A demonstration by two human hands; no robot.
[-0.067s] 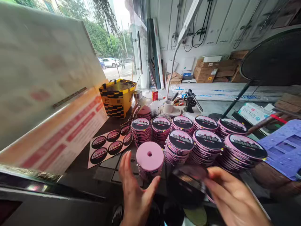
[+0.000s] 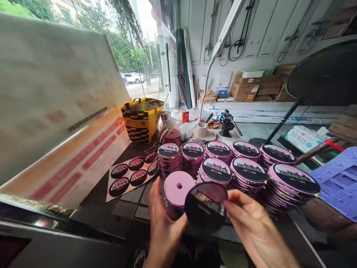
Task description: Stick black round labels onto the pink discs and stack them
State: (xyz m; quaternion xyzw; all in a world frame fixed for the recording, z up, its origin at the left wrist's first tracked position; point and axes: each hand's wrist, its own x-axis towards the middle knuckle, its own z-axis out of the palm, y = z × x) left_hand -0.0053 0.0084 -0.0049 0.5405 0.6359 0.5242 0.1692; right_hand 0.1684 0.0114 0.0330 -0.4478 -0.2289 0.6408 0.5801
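In my right hand [image 2: 248, 216], a round black printed sticker [image 2: 205, 204] is pinched by its right edge between thumb and fingers. It is tilted and slightly blurred. My left hand [image 2: 166, 219] is open, fingers and thumb apart, beside the near side of a stack of pink foam discs [image 2: 178, 188] with a centre hole. The left thumb tip is close to the sticker's left edge; whether they touch I cannot tell. The sticker partly hides the stack's right side. Left of the stack lies a sheet of round stickers [image 2: 131, 173] with the same dark print.
Several pink stacks topped with printed labels [image 2: 216, 171] stand in two rows behind and to the right. A yellow-black basket [image 2: 143, 123] is at the back left, near a red can [image 2: 185, 116] and a lamp base [image 2: 200, 130]. A purple plastic piece [image 2: 337, 182] sits far right.
My right hand has moved left with the sticker, bringing it up beside the unlabelled pink stack. My left hand has shifted slightly right in the view.
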